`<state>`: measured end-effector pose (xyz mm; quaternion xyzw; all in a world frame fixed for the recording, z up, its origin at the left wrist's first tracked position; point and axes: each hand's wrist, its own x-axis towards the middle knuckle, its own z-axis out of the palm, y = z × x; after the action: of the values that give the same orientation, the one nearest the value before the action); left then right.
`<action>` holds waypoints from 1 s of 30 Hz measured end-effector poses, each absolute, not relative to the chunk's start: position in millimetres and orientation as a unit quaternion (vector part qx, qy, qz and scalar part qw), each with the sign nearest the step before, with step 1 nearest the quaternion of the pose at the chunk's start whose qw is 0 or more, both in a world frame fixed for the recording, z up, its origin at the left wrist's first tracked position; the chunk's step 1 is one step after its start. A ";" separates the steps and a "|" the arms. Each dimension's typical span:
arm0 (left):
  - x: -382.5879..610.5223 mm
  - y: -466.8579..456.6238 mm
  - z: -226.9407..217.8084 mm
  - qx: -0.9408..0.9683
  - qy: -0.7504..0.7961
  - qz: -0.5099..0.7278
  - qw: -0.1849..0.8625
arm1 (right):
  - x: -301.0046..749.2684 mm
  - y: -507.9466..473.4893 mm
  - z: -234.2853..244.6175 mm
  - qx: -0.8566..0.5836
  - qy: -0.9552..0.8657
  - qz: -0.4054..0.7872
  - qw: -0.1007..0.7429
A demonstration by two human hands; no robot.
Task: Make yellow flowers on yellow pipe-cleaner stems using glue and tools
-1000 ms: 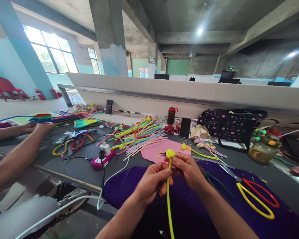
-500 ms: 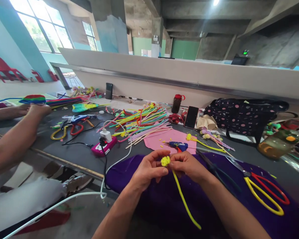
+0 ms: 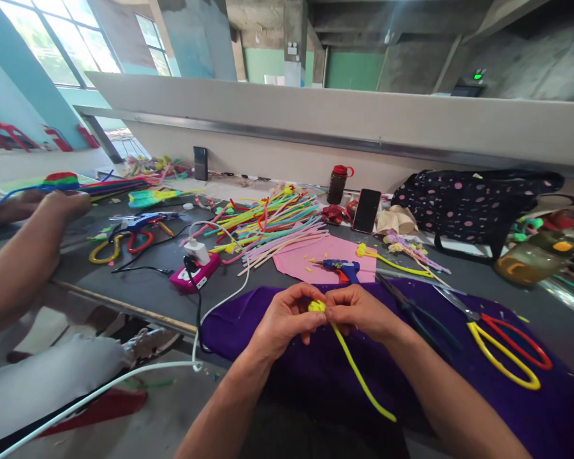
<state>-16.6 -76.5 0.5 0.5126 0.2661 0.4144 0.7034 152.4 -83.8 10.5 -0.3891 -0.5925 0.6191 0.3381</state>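
My left hand and my right hand meet over a purple cloth, both pinched on the curled head of a yellow pipe cleaner. Its straight stem trails down and to the right from between my fingers. Just beyond my hands a blue glue gun lies on a pink sheet. A heap of coloured pipe cleaners spreads behind that.
Scissors with red and yellow handles lie at the right on the cloth. A pink power strip with a white cable sits left of my hands. Another person's arm reaches in at left. A spotted bag, a phone and a bottle stand behind.
My hands have come down from an upright hold to just above the cloth. The stem has swung from hanging straight down to slanting right. My fingers have closed tighter over the curled head.
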 end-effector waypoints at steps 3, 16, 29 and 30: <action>-17.9 -76.1 0.6 0.518 0.271 0.411 0.699 | 153.0 -83.6 12.0 -0.388 -0.596 0.616 0.340; -18.1 -73.6 -1.1 0.534 0.295 0.416 0.675 | 153.4 -81.6 13.4 -0.399 -0.612 0.599 0.328; -14.7 -75.8 -0.9 0.557 0.338 0.425 0.629 | 152.6 -80.5 8.1 -0.421 -0.657 0.524 0.341; -14.5 -75.5 -1.5 0.561 0.341 0.425 0.623 | 152.7 -80.3 7.4 -0.422 -0.659 0.520 0.342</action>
<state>-14.5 -75.5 -1.5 0.5612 0.3406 0.4248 0.6234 152.7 -80.3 7.4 -0.4217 -0.6591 0.5204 0.3421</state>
